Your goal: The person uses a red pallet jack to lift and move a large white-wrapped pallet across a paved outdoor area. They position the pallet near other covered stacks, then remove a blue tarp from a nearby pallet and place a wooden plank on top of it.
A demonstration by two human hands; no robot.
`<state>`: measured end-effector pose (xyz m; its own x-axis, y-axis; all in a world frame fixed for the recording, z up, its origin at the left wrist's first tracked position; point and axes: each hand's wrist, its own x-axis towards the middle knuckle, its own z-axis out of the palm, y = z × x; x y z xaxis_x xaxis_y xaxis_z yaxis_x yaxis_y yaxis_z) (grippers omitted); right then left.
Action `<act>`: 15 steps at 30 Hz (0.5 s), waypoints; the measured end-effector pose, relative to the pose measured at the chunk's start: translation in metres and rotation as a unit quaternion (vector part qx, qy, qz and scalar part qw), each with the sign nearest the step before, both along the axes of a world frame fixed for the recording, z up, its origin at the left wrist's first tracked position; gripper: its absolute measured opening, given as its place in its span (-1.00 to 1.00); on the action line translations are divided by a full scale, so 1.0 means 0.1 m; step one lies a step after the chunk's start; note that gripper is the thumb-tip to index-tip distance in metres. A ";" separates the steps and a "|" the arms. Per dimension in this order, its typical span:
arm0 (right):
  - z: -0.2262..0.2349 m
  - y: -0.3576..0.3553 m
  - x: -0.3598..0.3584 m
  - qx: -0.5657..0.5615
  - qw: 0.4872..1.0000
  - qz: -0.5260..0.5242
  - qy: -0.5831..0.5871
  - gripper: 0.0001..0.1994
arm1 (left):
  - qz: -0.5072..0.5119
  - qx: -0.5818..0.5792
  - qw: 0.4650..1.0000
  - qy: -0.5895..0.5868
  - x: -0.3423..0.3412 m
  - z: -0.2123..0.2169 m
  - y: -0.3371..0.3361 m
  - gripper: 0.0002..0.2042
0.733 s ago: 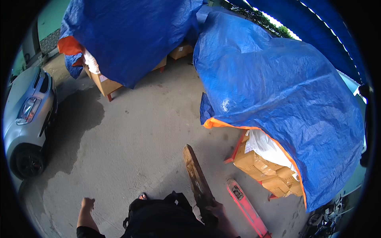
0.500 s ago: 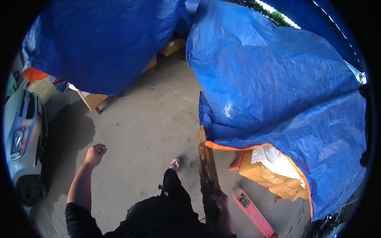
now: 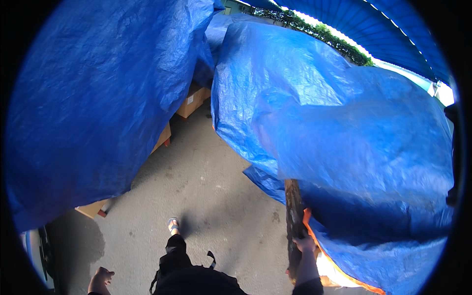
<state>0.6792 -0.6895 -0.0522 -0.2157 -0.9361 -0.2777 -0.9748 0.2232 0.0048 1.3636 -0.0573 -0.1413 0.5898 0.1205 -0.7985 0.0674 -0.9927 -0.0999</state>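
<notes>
My right hand [image 3: 306,244] is closed on the side of a long, dark, weathered wooden plank [image 3: 294,211]. The plank points away from me, and its far end meets the edge of a blue tarpaulin [image 3: 339,147] on the right. That sheet has an orange hem and drapes over a tall stack. Low on the left, my left hand [image 3: 102,276] hangs beside my body with its fingers curled in and nothing visible in them.
Another blue tarpaulin [image 3: 98,108] covers goods on the left. Cardboard boxes [image 3: 192,101] show beneath it on reddish feet. Part of a car [image 3: 38,255] stands at the lower left. Between the stacks runs a concrete floor [image 3: 206,182]; a blue awning [image 3: 364,24] is overhead.
I have stepped forward between the covered stacks with the plank. Its far end is now against the right tarpaulin, whose lower part has shifted. My left hand has dropped lower.
</notes>
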 end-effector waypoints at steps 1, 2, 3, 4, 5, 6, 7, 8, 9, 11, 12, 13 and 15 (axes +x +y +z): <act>0.11 -0.06 0.20 0.015 1.000 0.008 -0.003 -0.08 | 0.001 0.027 1.000 0.014 0.32 -0.20 -0.20 -0.59; 0.25 -0.14 0.41 0.026 0.999 0.018 0.005 -0.09 | -0.041 -0.016 0.998 -0.053 0.60 -0.46 -0.59 -0.59; 0.39 -0.19 0.64 0.070 0.997 0.014 0.004 -0.10 | -0.070 -0.018 0.993 -0.096 0.88 -0.63 -1.01 -0.58; 0.55 -0.28 0.88 0.100 0.995 0.008 0.008 -0.11 | -0.112 -0.105 0.970 -0.187 1.06 -0.82 -1.51 -0.58; 0.70 -0.38 1.14 0.108 0.994 0.014 0.007 -0.13 | -0.069 -0.136 0.970 -0.192 1.18 -0.96 -2.14 -0.58; 0.87 -0.48 1.37 0.120 0.993 0.020 0.007 -0.14 | -0.019 -0.159 0.981 -0.108 1.25 -1.08 -2.77 -0.56; 1.02 -0.60 1.59 0.150 0.986 0.050 0.061 -0.15 | -0.054 -0.200 0.973 -0.103 1.13 -1.16 -3.39 -0.50; 1.15 -0.74 1.84 0.170 0.976 0.086 0.108 -0.16 | -0.217 -0.330 0.913 -0.103 1.01 -1.21 -4.01 -0.52; 1.28 -0.90 2.07 0.178 0.961 0.152 0.147 -0.17 | -0.187 -0.364 0.912 -0.024 0.77 -1.23 -4.53 -0.46; 1.46 -1.23 2.58 0.238 0.912 0.265 0.202 -0.20 | -0.274 -0.494 0.822 0.078 0.32 -1.26 -5.38 -0.47; 1.54 -1.43 2.85 0.281 0.885 0.282 0.239 -0.22 | -0.225 -0.508 0.823 0.114 0.06 -1.28 -5.69 -0.43; 1.60 -1.60 3.15 0.300 0.869 0.327 0.221 -0.23 | -0.195 -0.459 0.847 0.185 -0.09 -1.33 -5.93 -0.38; 1.75 -1.85 3.78 0.353 0.825 0.383 0.218 -0.27 | 0.013 -0.288 0.883 0.369 -0.31 -1.44 -6.24 -0.21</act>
